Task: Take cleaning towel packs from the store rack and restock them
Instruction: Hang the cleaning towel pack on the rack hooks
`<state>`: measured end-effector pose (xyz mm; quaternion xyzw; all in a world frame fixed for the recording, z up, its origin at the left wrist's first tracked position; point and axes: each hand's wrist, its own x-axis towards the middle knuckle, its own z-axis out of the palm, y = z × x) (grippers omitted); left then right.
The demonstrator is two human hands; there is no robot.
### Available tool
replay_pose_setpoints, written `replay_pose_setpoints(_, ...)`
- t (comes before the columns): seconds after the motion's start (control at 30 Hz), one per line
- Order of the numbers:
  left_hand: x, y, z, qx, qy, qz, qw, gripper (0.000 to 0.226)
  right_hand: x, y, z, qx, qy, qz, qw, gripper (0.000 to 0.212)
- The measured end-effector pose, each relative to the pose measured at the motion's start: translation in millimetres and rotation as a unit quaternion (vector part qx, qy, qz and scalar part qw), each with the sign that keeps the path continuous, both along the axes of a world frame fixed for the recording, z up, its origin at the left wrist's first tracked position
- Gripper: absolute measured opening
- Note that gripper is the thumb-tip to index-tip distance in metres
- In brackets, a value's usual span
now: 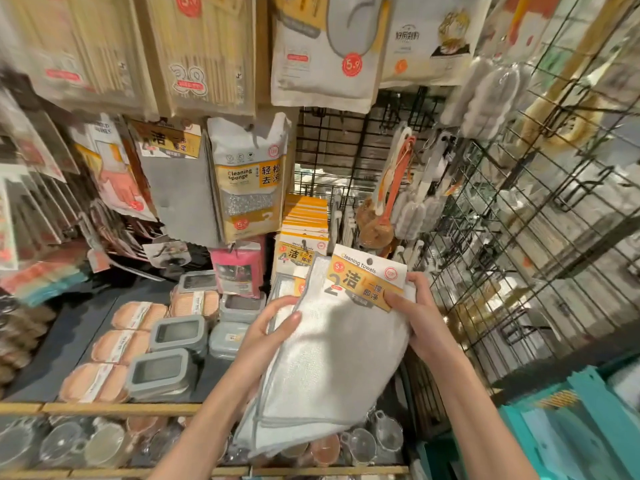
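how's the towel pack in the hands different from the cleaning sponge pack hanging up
The towel pack is white cloth under a card header, gripped by the left hand and right hand; the sponge pack is a sealed pouch hanging on the rack, untouched. Both carry orange-yellow labels.

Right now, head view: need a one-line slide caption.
Both hands, left and right, hold a white cleaning towel pack in front of the hanging row of towel packs.
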<state>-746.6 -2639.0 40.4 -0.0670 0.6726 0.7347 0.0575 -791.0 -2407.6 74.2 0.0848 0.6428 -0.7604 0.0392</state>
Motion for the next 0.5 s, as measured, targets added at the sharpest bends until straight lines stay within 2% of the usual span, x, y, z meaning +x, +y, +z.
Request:
replay_pose_setpoints(0.2,-25.7,-1.2,1.1,-0.02,-0.005,0.049,0.999,0.014,-40.5,-7.2,-1.8,-0.011,0.001,0.017,1.0,0.025)
replay_pose_setpoints(0.33,-35.9,-3.4,2.8,0.003,0.003,0.062,0.998,0.029,-61.7,-6.5,0.4,0.007,-0.001,0.036,0.999,0.025)
replay_pose_setpoints(0.43,-44.1,-0.3,3.2,0.008,0.01,0.08,0.997,0.017,-74.9,-7.4,5.2,0.047,0.007,0.061,0.997,0.035)
replay_pose_setpoints(0.5,-50.3,1.9,3.4,-0.001,0.014,0.092,0.996,0.018,-84.4,-11.7,7.0,0.053,0.005,0.067,0.996,0.036)
